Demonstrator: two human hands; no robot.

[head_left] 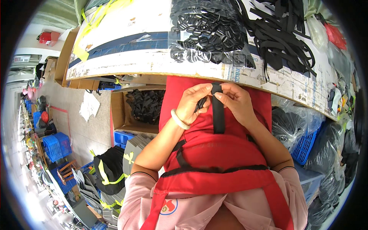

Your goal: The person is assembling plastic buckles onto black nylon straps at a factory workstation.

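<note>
A black webbing strap [218, 117] hangs down in front of the red apron, its upper end pinched between both hands. My left hand [194, 102], with a pale bangle on its wrist, grips the strap's top from the left. Curled in that hand's lower fingers are small black pieces [200, 103], probably buckles, partly hidden. My right hand [235, 100] holds the same strap end from the right, thumb across its front. Whether a buckle sits on the strap's top between the fingertips I cannot tell.
On the white table [145, 61] ahead lie a bag of black plastic buckles [211, 34], black straps [283, 42] and a neon-yellow strap [82, 42]. Below left stands a cardboard box [119, 111] of black pieces. A blue crate [305, 147] and plastic bags [326, 142] crowd the right.
</note>
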